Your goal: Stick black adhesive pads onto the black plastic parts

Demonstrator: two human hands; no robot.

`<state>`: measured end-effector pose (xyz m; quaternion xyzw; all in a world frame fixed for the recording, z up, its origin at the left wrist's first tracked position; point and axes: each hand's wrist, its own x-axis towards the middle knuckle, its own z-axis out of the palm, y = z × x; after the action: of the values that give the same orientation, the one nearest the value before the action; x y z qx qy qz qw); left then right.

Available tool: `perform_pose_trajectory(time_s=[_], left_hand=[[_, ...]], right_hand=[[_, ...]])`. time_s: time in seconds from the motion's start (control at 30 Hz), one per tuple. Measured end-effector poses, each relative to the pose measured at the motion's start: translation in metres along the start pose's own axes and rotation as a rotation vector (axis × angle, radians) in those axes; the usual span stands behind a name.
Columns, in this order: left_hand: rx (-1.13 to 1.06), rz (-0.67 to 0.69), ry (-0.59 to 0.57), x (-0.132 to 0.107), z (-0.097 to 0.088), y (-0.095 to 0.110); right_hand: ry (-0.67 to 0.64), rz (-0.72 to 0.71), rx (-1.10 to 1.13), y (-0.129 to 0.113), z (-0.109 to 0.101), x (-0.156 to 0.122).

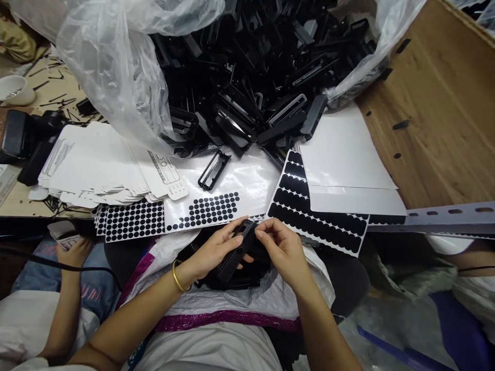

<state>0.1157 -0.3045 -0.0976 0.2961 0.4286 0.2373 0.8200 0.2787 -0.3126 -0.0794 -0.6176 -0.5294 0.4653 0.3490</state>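
My left hand (216, 250), with a gold bangle on its wrist, is wrapped around a black textured plastic case part (235, 252) held over my lap. My right hand (280, 245) pinches at the top end of that same part with thumb and fingertips; whether a small pad is between them I cannot make out. Just beyond my hands lie sheets of black round adhesive dots (211, 208) and a sheet of black oval pads (309, 214). A single black frame piece (214, 169) lies on the white backing sheet.
A large heap of black plastic parts (255, 67) spills from a clear plastic bag (116, 67) at the back. Flat white cartons (96, 165) are stacked at left. Another person's hand (73, 252) rests at lower left. A wooden board (436, 103) and grey metal rail (452, 216) stand at right.
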Motion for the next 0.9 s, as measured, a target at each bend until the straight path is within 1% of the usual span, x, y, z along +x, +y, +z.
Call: perform_pose_trajectory(time_s=[0.23,0.47,0.53,0.63,0.7,0.9], left_hand=[[-0.009,0.023,0.039,-0.002,0.006,0.003],[-0.035,0.027,0.086,0.000,0.007,0.001],[0.022,0.059,0.091,0.002,0.006,-0.002],[0.199,0.160,0.121,0.005,0.005,-0.007],[0.303,0.200,0.150,0.006,0.004,-0.009],[0.406,0.209,0.165,0.005,0.001,-0.009]], right_hand=[[0.066,-0.049,-0.083,-0.001,0.004,-0.001],[0.075,-0.028,-0.077,0.002,0.006,-0.001],[0.067,-0.024,-0.057,0.004,0.006,0.000],[0.062,-0.030,-0.044,0.006,0.008,0.000],[0.075,-0.039,-0.051,0.005,0.010,-0.001],[0.144,-0.085,-0.130,0.004,0.016,-0.003]])
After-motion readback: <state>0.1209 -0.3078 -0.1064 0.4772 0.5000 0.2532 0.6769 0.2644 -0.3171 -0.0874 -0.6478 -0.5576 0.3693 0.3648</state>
